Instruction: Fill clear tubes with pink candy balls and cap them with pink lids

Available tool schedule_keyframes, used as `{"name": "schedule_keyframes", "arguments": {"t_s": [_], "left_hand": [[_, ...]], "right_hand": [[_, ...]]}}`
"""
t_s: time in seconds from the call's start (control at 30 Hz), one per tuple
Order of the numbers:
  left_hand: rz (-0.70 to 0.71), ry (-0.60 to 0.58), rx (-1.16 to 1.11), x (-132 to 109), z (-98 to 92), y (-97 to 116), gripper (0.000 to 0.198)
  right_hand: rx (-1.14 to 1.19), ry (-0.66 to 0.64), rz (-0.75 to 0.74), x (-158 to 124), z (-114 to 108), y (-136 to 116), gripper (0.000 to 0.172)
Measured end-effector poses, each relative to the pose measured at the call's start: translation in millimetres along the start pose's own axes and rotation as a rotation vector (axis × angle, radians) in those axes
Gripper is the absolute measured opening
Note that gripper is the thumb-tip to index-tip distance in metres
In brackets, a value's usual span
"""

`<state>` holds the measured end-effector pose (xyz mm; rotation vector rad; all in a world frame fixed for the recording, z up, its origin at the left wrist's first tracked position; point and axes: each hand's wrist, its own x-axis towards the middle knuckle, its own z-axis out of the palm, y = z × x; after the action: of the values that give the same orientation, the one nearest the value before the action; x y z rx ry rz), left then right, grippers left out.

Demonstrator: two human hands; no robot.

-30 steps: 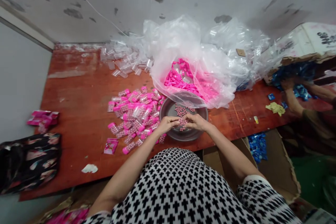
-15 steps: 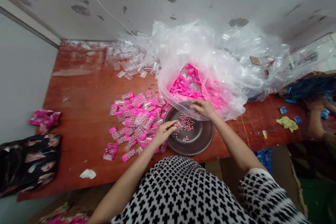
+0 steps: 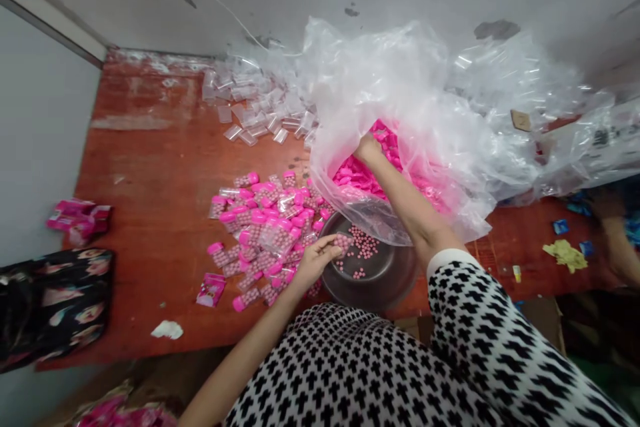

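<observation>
My left hand [image 3: 316, 257] is closed on a small clear tube [image 3: 341, 241] filled with pink beads, held over the left rim of a round metal bowl [image 3: 385, 278]. Loose pink beads [image 3: 364, 249] lie in the bowl. My right hand [image 3: 367, 145] reaches into a big clear plastic bag [image 3: 430, 140] and rests among the pink caps [image 3: 357, 177] inside; its fingers are buried there. Left of the bowl lies a heap of filled tubes with pink caps [image 3: 260, 227].
Empty clear tubes [image 3: 250, 110] are piled at the back of the red-brown table [image 3: 150, 167]. Pink packets [image 3: 75, 219] and a dark patterned bag [image 3: 50, 303] lie at the left. A pink packet [image 3: 210, 289] and white scrap [image 3: 167, 329] sit near the front edge. Another person's arm [image 3: 617, 247] is at the right.
My right hand left the bowl and went up into the plastic bag among the pink caps. My left hand stayed at the bowl's left rim with the tube.
</observation>
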<state>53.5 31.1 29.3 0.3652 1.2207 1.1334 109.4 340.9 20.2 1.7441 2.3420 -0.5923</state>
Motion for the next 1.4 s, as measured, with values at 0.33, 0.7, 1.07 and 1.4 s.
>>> {"name": "schedule_keyframes", "arguments": {"t_s": [0.33, 0.7, 1.07, 1.4], "left_hand": [[0.186, 0.029, 0.069, 5, 14.5, 2, 0.049], [0.437, -0.035, 0.452, -33, 28.7, -10, 0.034], [0.611, -0.094, 0.723, -68, 38.7, 0, 0.025], [0.292, -0.262, 0.367, -76, 41.8, -1, 0.03]], "right_hand": [[0.408, 0.292, -0.54, -144, -13, 67, 0.031], [0.308, 0.19, -0.724, -294, 14, 57, 0.031], [0.19, 0.23, -0.646, -340, 29, 56, 0.035], [0.137, -0.083, -0.932, -329, -35, 60, 0.064]]}}
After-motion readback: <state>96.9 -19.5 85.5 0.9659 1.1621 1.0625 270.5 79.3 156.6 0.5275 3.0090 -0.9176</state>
